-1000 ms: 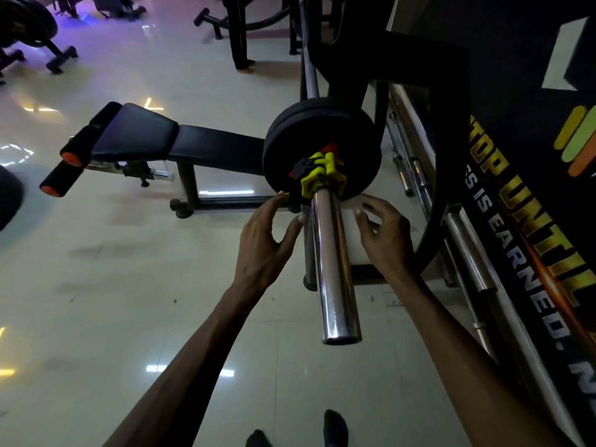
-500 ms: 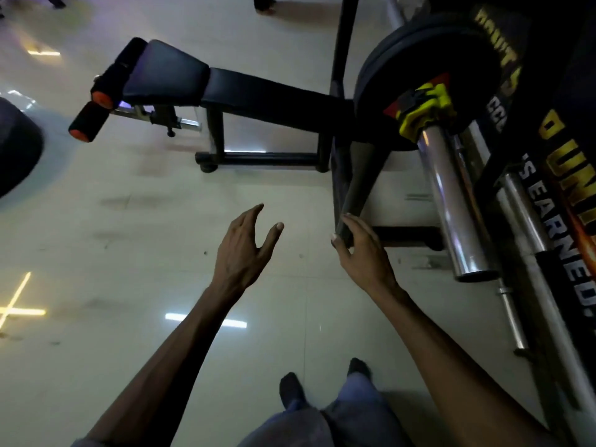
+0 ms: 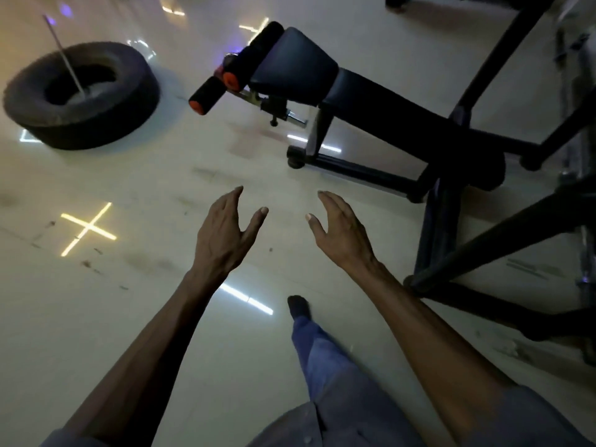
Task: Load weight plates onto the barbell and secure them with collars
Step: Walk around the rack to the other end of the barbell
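we see the pale glossy tiled floor [image 3: 96, 317], then the black padded gym bench with orange-capped foam rollers [image 3: 322, 79] and a black rubber tyre [image 3: 80, 95]. our left hand [image 3: 222, 233] and right hand [image 3: 342, 233] hang spread, holding nothing. barbell, plates and collars are out of view, so we cannot judge progress.

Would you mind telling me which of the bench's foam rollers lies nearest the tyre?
The lower foam roller, its orange end cap pointing toward the tyre; the upper roller sits farther back, against the bench pad.
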A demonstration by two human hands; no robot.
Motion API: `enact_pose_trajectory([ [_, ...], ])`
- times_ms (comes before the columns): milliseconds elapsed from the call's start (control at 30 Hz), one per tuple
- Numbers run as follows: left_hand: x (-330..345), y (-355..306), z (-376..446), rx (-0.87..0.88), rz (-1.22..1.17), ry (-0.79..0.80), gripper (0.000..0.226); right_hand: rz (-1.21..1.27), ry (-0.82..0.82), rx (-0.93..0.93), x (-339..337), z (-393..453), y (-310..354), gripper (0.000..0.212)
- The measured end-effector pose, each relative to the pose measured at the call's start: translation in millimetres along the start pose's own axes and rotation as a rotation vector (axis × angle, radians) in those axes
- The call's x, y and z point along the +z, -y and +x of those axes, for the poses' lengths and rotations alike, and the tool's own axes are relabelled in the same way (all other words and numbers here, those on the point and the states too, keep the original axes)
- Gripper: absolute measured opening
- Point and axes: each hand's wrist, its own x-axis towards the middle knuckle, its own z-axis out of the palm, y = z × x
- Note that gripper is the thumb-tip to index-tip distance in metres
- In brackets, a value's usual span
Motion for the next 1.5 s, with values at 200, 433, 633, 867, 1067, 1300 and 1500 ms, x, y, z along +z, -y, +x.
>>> enact_pose_trajectory([
  [200,-43.9,71.6,112.8,-0.094,0.096,-0.049,0.075,-0.053,0.106,-0.179,45.8,152.1,68.9,0.060],
  [433,-87.3,153.6,227.3,-0.244,0.128,-0.125,0.076,-0.108,0.175,-0.345,100.4,309.7,155.4,0.059],
  [633,-120.1,252.6,329.5,-0.324,0.133,-0.191,0.076,-0.144,0.202,-0.433,172.3,436.6,234.0,0.058],
  [867,-171.1,366.9,470.6,-0.337,0.147,-0.187,0.079,-0.149,0.218,-0.428,253.2,578.7,324.6,0.058],
  [1067,-221.9,454.6,623.2,-0.298,0.158,-0.154,0.080,-0.137,0.188,-0.379,305.7,718.5,402.5,0.059],
  [1300,-241.7,537.1,809.0,-0.211,0.167,-0.101,0.078,-0.132,0.166,-0.354,373.4,889.8,455.1,0.060],
  [1500,-261.9,598.0,980.7,-0.116,0.164,-0.030,0.077,-0.126,0.148,-0.279,408.6,1046.3,487.3,0.062],
])
